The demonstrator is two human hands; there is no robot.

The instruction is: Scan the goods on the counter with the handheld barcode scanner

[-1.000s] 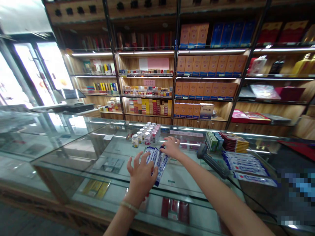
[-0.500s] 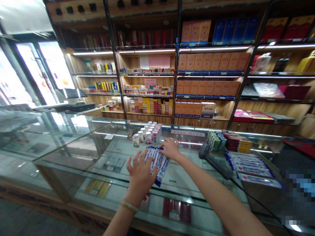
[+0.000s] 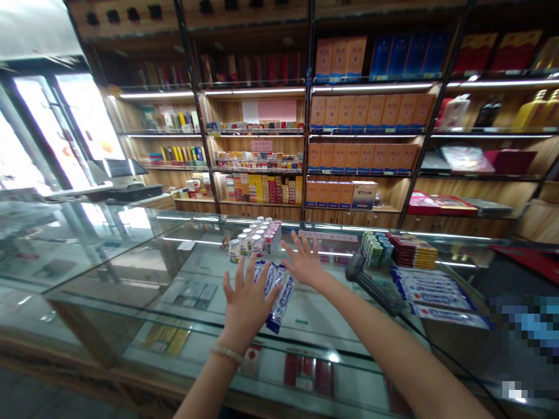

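Observation:
Several blue and white long packets [image 3: 283,295] lie fanned on the glass counter [image 3: 325,311], partly covered by my hands. My left hand [image 3: 247,302], with a beaded bracelet at the wrist, is spread over their left side, fingers apart. I cannot tell whether it touches them. At their far right end, my right hand [image 3: 303,261] is stretched out with spread fingers and holds nothing. Just beyond the hands stand rows of small white-capped bottles [image 3: 257,235].
To the right lie a barcode scanner [image 3: 371,285] with its cable, more blue and white packets [image 3: 432,288], green cans [image 3: 372,249] and stacked red and yellow packs [image 3: 414,250]. Shelves of boxes [image 3: 367,113] line the back wall. A monitor [image 3: 117,169] stands at left.
Both hands have opened wider, with the fingers straightening and lifting from the packets. The view has shifted slightly to the right.

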